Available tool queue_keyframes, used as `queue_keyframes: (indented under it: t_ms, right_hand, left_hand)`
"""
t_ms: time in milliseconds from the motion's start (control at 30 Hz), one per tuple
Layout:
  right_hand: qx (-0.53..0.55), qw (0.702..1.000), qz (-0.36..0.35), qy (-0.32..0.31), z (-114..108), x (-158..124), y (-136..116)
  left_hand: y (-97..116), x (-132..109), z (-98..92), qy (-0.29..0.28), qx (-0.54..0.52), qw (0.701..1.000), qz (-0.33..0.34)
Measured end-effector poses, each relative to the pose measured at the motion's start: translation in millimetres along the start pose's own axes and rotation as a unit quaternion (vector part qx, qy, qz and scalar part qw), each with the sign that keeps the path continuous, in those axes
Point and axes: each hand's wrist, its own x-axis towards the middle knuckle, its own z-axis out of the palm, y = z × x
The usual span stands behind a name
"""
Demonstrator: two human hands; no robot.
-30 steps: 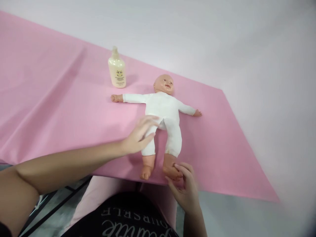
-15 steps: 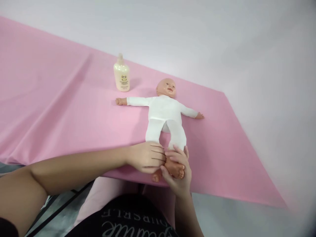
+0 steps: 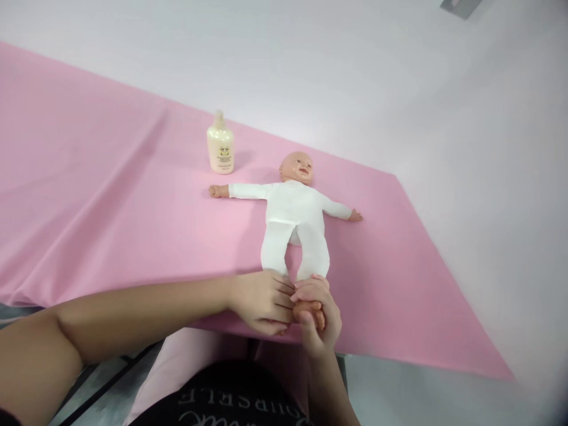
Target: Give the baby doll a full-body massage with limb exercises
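A baby doll (image 3: 295, 204) with white cloth arms, body and legs lies on its back, arms spread and feet towards me. My right hand (image 3: 323, 313) is closed around the doll's foot (image 3: 306, 313) on the right, thumb in front and fingers over the top. Beside it, my left hand (image 3: 262, 302) lies across the other lower leg with its fingers bent over it, hiding most of that foot. The fingertips of my left hand come up close to the foot in my right hand.
A cream pump bottle (image 3: 220, 151) with a printed label stands beyond the doll's arm on the left. Pink cloth (image 3: 399, 284) covers the table, with folds at the left. The table's near edge runs just below my hands, and a pale wall stands behind.
My right hand has shifted its grip, with the fingers now wrapped further over the foot and covering more of it. My left hand now covers more of the other foot. The view has tilted slightly.
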Motion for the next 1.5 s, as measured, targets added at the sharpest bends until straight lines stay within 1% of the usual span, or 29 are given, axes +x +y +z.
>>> queue_keyframes:
  t_ms: [133,267,300,367,500,600,700,800,900,1000,1067,1133,1200,1333,1400,1500]
  right_hand:
    - [-0.041,0.998,-0.008,-0.050,-16,5,3]
    - [-0.096,0.986,0.018,-0.137,-33,9,6]
    - [-0.103,0.984,0.019,-0.147,-35,9,7]
    - [-0.105,0.986,0.009,-0.132,-36,6,7]
    - [-0.081,0.996,-0.009,-0.025,-25,0,5]
    - [-0.060,0.998,0.000,0.004,-16,0,2]
    - [-0.048,0.999,-0.005,-0.001,-11,3,-1]
    - [-0.030,1.000,-0.002,0.003,-7,6,-2]
    - [-0.009,1.000,0.006,-0.008,-4,8,-2]
    - [0.026,0.999,0.001,-0.018,-2,10,-2]
    - [0.048,0.999,0.001,-0.008,-1,11,-2]
    - [0.055,0.998,0.009,0.000,-1,11,-2]
    - [0.050,0.999,0.013,-0.005,0,10,-2]
    - [0.017,0.999,0.021,-0.028,-3,5,2]
    - [0.000,0.999,0.032,-0.044,-9,3,6]
    - [-0.033,0.996,0.035,-0.082,-20,3,10]
  left_hand:
    - [-3,-1,-0.6,0.009,0.011,1.000,-0.008]
    - [-9,-2,0.0,-0.006,0.064,0.998,0.024]
    - [-10,-2,0.2,-0.011,0.078,0.996,0.031]
    - [-12,-3,0.7,-0.006,0.105,0.994,0.041]
    - [-16,-3,1.9,0.034,0.179,0.979,0.090]
    - [-20,-5,3.4,0.045,0.233,0.962,0.131]
    - [-23,-4,5.9,0.052,0.255,0.952,0.162]
    - [-26,-3,8.8,0.039,0.260,0.950,0.167]
    - [-29,-2,11.1,0.017,0.245,0.960,0.135]
    - [-31,-2,12.3,0.003,0.217,0.971,0.096]
    - [-33,-3,12.7,0.003,0.213,0.972,0.096]
    - [-34,-5,13.1,0.013,0.221,0.968,0.120]
    - [-33,-6,13.2,0.028,0.235,0.959,0.156]
    - [-27,-7,12.4,0.045,0.291,0.927,0.234]
    - [-25,-7,11.9,0.054,0.318,0.913,0.251]
    - [-25,-7,12.2,0.057,0.319,0.910,0.258]
